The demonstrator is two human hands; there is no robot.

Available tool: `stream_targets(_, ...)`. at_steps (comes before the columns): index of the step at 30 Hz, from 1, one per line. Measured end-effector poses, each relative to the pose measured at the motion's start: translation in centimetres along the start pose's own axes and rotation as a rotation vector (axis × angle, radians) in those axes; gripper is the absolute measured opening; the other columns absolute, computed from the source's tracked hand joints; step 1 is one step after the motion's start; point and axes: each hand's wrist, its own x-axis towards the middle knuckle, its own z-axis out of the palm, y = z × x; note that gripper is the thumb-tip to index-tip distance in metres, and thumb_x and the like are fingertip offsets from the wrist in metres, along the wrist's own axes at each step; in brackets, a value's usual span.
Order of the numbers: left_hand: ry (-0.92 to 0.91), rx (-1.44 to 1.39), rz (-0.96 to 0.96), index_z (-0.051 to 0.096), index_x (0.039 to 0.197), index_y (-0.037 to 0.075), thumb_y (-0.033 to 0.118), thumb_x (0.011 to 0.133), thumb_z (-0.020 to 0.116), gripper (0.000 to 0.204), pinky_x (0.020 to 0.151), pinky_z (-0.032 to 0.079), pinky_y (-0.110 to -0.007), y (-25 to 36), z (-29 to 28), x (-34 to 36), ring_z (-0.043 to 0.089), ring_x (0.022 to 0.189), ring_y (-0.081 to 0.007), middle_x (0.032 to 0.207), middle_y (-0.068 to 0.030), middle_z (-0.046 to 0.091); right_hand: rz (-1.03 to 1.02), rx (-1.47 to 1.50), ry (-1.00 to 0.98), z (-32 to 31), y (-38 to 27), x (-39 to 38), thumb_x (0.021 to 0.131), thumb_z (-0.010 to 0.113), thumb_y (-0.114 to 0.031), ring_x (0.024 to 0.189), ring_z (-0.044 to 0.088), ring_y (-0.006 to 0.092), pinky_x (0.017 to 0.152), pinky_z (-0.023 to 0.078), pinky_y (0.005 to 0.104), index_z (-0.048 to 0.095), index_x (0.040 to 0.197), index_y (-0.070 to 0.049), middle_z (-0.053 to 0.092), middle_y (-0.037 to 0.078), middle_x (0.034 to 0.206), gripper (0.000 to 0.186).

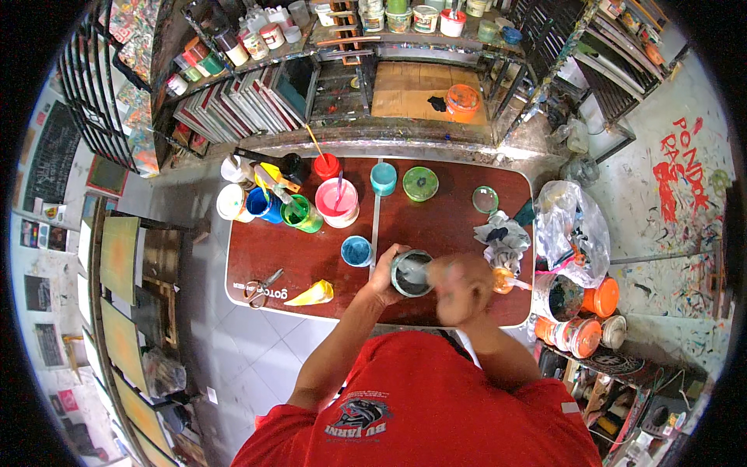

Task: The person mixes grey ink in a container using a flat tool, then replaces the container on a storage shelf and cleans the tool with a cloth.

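Note:
Over the near edge of the dark red table (436, 226), my left hand (387, 274) is wrapped round a jar of dark grey paint (409, 286) and keeps its mouth turned up. My right hand (464, 291) is close beside the jar's rim, curled like a fist and smeared by motion. A pale grey streak shows inside the jar mouth; whatever the right fingers grip cannot be made out. Just beyond my left hand stands a blue paint container (357, 251). Farther back are a turquoise jar (383, 179) and a round green-topped container (421, 184).
Paint tubs, including a pink one (336, 202) and a green one (303, 214), crowd the far left. Scissors (263, 289) and a yellow cone-shaped packet (313, 293) lie near left. Crumpled cloth (506, 240) and a plastic bag (574, 229) are at right, near orange tubs (601, 297).

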Motion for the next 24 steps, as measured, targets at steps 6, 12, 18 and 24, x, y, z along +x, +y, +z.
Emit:
stream_targets(6, 0.023, 0.019, 0.034, 0.063, 0.101, 0.005, 0.038, 0.088, 0.046, 0.040, 0.085, 0.051, -0.042, 1.0, -1.1, 0.1, 0.064, 0.092, -0.0252, 0.096, -0.0121, 0.068, 0.233, 0.091, 0.053, -1.7, 0.2, 0.3, 0.083, 0.056, -0.017, 0.045, 0.056, 0.0195, 0.044, 0.043, 0.0315, 0.052, 0.052, -0.009, 0.054, 0.006, 0.052, 0.033)
stream_targets(12, 0.018, -0.087, -0.009, 0.064, 0.099, 0.006, 0.040, 0.088, 0.044, 0.041, 0.082, 0.051, -0.042, 1.3, -0.2, -0.2, 0.065, 0.084, -0.0245, 0.096, -0.0104, 0.068, 0.173, 0.250, -0.154, -0.3, -2.2, -2.1, 0.087, 0.048, -0.027, 0.043, 0.052, 0.0172, 0.040, 0.036, 0.0334, 0.051, 0.057, -0.008, 0.053, 0.004, 0.054, 0.036)
stream_targets(18, 0.022, -0.069, -0.084, 0.063, 0.103, 0.006, 0.042, 0.088, 0.043, 0.043, 0.081, 0.053, -0.042, -0.2, 0.5, -0.6, 0.065, 0.083, -0.0277, 0.096, -0.0130, 0.068, 0.080, 0.177, -0.154, -0.8, -0.7, -2.3, 0.089, 0.048, -0.024, 0.040, 0.042, 0.0186, 0.040, 0.034, 0.0334, 0.041, 0.053, -0.010, 0.046, 0.004, 0.051, 0.040)
stream_targets(24, 0.047, -0.007, -0.014, 0.062, 0.105, 0.005, 0.042, 0.088, 0.042, 0.045, 0.082, 0.052, -0.044, 0.8, -0.5, -0.9, 0.065, 0.086, -0.0283, 0.096, -0.0135, 0.068, 0.092, 0.038, -0.147, -2.2, -0.3, 0.2, 0.094, 0.044, -0.019, 0.040, 0.041, 0.0194, 0.042, 0.036, 0.0325, 0.038, 0.053, -0.009, 0.046, 0.005, 0.050, 0.043)
